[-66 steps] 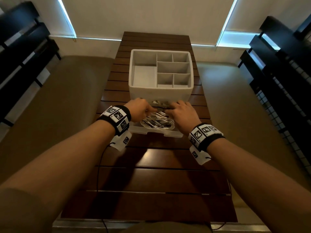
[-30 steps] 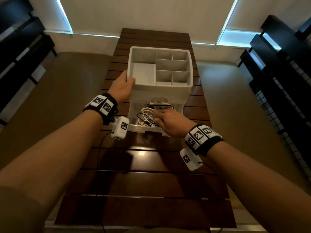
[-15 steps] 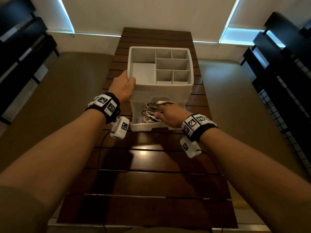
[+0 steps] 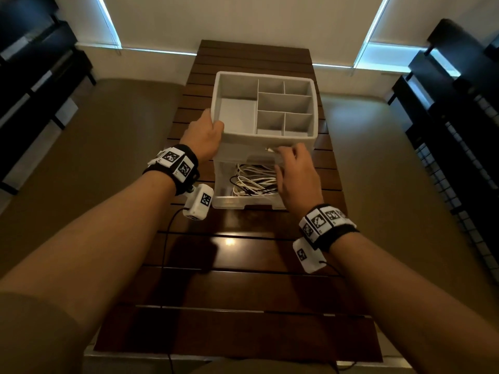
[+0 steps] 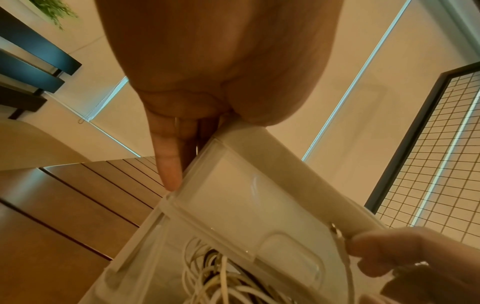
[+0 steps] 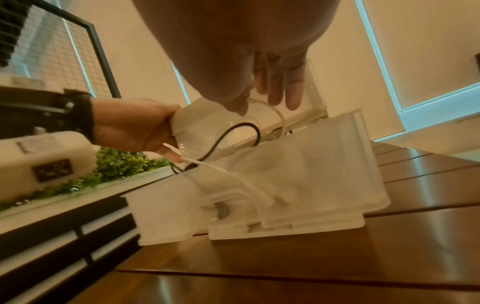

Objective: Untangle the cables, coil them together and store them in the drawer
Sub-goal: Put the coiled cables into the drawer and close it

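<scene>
The cables (image 4: 253, 182) lie coiled in the open drawer (image 4: 243, 203), at 6 o'clock under the organiser (image 4: 266, 136). Left hand (image 4: 204, 136) grips its corner; right hand (image 4: 295, 175) pinches a stray white end. Tucking and closing remain.

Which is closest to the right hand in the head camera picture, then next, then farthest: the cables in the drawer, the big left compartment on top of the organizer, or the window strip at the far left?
1. cables, in the open drawer beside the right hand.
2. big left compartment, up on the organizer top.
3. window strip, far back left on the wall.
</scene>
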Tool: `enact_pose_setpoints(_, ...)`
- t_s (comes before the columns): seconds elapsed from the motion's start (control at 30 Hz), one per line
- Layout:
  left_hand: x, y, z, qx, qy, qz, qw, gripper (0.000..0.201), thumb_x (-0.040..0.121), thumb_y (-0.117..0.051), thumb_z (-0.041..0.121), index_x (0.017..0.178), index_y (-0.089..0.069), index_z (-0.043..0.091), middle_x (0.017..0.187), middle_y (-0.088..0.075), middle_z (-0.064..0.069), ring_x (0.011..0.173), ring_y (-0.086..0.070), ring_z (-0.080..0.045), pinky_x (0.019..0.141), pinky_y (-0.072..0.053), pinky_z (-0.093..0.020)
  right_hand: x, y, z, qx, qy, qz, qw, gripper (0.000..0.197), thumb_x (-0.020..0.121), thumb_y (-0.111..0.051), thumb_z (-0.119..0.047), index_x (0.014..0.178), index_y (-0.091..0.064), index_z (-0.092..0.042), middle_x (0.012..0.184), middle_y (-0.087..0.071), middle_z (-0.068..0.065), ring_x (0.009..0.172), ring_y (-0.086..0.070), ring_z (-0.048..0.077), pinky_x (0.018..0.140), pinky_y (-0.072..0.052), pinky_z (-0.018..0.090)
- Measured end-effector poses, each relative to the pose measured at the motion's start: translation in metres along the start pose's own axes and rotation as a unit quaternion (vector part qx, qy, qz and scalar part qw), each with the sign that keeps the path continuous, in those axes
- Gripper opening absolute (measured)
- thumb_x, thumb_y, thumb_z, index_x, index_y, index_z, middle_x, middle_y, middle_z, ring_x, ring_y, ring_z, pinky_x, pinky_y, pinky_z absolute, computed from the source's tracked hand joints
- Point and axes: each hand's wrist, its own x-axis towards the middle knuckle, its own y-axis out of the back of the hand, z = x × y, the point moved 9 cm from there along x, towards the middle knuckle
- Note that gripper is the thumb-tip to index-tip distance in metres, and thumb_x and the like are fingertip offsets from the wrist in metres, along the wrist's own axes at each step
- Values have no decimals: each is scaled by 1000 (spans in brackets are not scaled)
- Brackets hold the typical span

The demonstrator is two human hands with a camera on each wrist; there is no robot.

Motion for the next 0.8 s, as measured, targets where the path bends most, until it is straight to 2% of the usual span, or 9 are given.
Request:
enact_pose_setpoints(0.07, 1, -1, 0, -1, -1, -2, 1000, 59, 91, -33, 47, 137, -48, 15, 127, -64, -19, 109, -62, -42, 96, -55, -55, 5, -5, 3, -2, -12, -3, 1000, 18, 99, -60, -10, 117, -60, -9, 117, -53, 10, 98, -59, 27, 75, -58, 38)
enact_pose_setpoints(0.17, -1, 0, 0, -7, -4, -2, 1000, 58, 91, -33, 47, 136, -49, 14, 126, -64, -18, 109, -62, -42, 96, -55, -55, 6, -22, -5, -53, 22, -29, 998, 8, 93, -64, -2, 98, -60, -7, 103, -54, 12, 83, -57, 30, 58, -54, 42)
enact_pose_setpoints(0.27, 1, -1, -2, -9, -3, -3, 1000, 57, 91, -33, 47, 135, -49, 14, 127, -64, -19, 110, -61, -43, 96, -55, -56, 8, -37, -10, -109, 49, -73, 990, 12, 88, -68, 0, 97, -63, -7, 100, -57, 14, 86, -57, 32, 54, -50, 37)
enact_pose_setpoints(0.33, 2, -1, -3, -12, -4, -3, 1000, 58, 91, -33, 47, 136, -48, 15, 128, -63, -19, 111, -61, -43, 97, -54, -55, 8, -44, -14, -116, 62, -110, 985, 13, 86, -67, 1, 97, -65, -8, 95, -59, 13, 85, -59, 34, 54, -48, 38)
enact_pose_setpoints(0.43, 4, -2, -4, -14, -1, 0, 1000, 59, 90, -33, 47, 138, -48, 15, 129, -63, -19, 111, -61, -43, 97, -54, -55, 2, -55, -12, -115, 50, -163, 979, 11, 96, -59, -10, 99, -69, -9, 100, -63, 13, 94, -60, 35, 67, -49, 42)
enact_pose_setpoints(0.5, 5, -3, -5, -13, 0, 0, 1000, 60, 89, -32, 48, 137, -48, 15, 128, -63, -19, 110, -61, -44, 97, -54, -55, -1, -55, -10, -99, 22, -180, 979, 33, 106, -51, -33, 98, -75, -12, 104, -64, 13, 101, -57, 33, 77, -46, 42)
enact_pose_setpoints(0.57, 7, -4, -6, -11, -1, 0, 1000, 60, 89, -32, 48, 136, -48, 14, 128, -63, -20, 110, -61, -44, 97, -54, -55, -6, -58, -10, -108, 6, -222, 969, 54, 109, -36, -50, 100, -78, -16, 112, -60, 13, 106, -52, 33, 87, -46, 44)
enact_pose_setpoints(0.67, 7, -3, -5, -12, -8, 5, 1000, 57, 90, -33, 45, 134, -49, 14, 126, -65, -19, 108, -61, -44, 97, -54, -55, -14, -65, -11, -151, 21, -296, 943, 54, 108, -31, -54, 117, -72, -19, 129, -48, 14, 120, -46, 37, 99, -46, 52)
enact_pose_setpoints(0.8, 9, -2, -5, -16, -4, 2, 1000, 56, 90, -34, 45, 134, -50, 15, 126, -65, -17, 108, -62, -42, 95, -55, -54, -11, -74, -14, -164, 28, -346, 923, 50, 109, -30, -51, 135, -63, -24, 138, -42, 17, 131, -40, 41, 106, -44, 58)
